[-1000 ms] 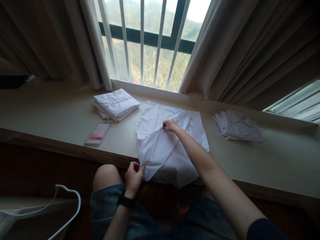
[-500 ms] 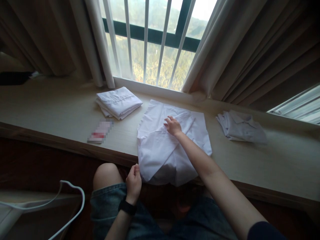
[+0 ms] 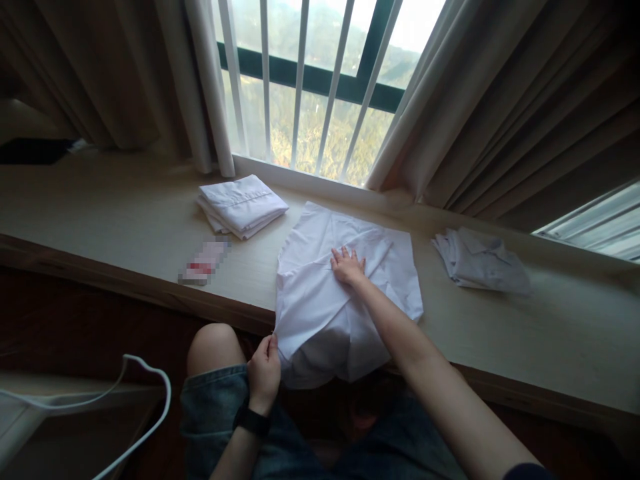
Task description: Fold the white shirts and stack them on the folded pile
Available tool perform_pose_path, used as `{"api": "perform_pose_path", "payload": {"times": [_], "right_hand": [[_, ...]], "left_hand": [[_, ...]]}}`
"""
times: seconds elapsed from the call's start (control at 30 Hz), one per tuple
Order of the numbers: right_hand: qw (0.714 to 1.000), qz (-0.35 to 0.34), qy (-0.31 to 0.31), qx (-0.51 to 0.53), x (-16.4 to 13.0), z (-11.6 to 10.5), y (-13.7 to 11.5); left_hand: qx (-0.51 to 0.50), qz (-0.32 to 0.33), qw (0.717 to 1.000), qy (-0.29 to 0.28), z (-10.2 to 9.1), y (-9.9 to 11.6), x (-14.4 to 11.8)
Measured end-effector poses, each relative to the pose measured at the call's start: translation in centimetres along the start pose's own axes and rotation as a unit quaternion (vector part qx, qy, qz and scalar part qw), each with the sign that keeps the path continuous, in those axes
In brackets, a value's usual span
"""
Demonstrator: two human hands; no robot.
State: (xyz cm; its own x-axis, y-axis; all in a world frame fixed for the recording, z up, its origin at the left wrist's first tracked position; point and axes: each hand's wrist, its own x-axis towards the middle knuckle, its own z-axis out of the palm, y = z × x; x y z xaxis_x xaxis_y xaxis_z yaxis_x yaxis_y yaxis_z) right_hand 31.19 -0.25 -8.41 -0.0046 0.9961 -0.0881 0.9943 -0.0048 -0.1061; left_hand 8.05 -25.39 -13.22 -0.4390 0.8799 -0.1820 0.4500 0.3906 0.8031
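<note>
A white shirt, partly folded and creased, lies on the pale window ledge, its near edge hanging over the front. My left hand is closed on the shirt's near left corner, just off the ledge's edge. On the upper middle of the cloth, my right hand rests palm down with its fingers spread. To the left sits a folded white garment in a neat stack. Over on the right is another folded white shirt, its collar showing.
A blurred-out pinkish rectangular item lies near the ledge's front edge. Behind the ledge are a barred window and long curtains. A white cable loops at lower left, and a dark flat object lies far left.
My right hand has shifted slightly toward me and flattened, its fingers now spread on the shirt. My left hand still grips the corner, and the hanging edge sits a little lower.
</note>
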Motion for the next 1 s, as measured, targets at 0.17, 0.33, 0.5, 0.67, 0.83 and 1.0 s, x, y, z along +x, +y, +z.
{"api": "perform_pose_path", "payload": {"times": [0.17, 0.33, 0.5, 0.67, 0.83, 1.0], "right_hand": [[0.992, -0.096, 0.076, 0.037, -0.9, -2.3, -8.1], [0.986, -0.139, -0.045, 0.076, -0.7, -2.8, -16.2], [0.988, -0.112, -0.040, 0.103, 0.5, -1.2, -17.2], [0.988, -0.093, -0.040, 0.115, 0.9, 0.5, -16.3], [0.980, -0.138, -0.047, 0.136, 1.0, 0.0, -17.0], [0.964, -0.204, 0.026, 0.168, -0.1, -0.7, -13.6]], "left_hand": [[-0.024, -0.009, 1.000, 0.015, 0.2, -0.5, -0.1], [-0.044, -0.012, 0.999, -0.017, 0.3, -0.7, -0.1], [-0.041, -0.003, 0.999, -0.027, -0.1, -0.7, -0.3], [-0.053, 0.016, 0.998, 0.001, -0.3, -0.7, -0.9], [-0.042, 0.029, 0.999, 0.001, 0.6, -1.0, -0.6], [-0.033, 0.046, 0.998, 0.008, 1.6, -1.5, 0.0]]}}
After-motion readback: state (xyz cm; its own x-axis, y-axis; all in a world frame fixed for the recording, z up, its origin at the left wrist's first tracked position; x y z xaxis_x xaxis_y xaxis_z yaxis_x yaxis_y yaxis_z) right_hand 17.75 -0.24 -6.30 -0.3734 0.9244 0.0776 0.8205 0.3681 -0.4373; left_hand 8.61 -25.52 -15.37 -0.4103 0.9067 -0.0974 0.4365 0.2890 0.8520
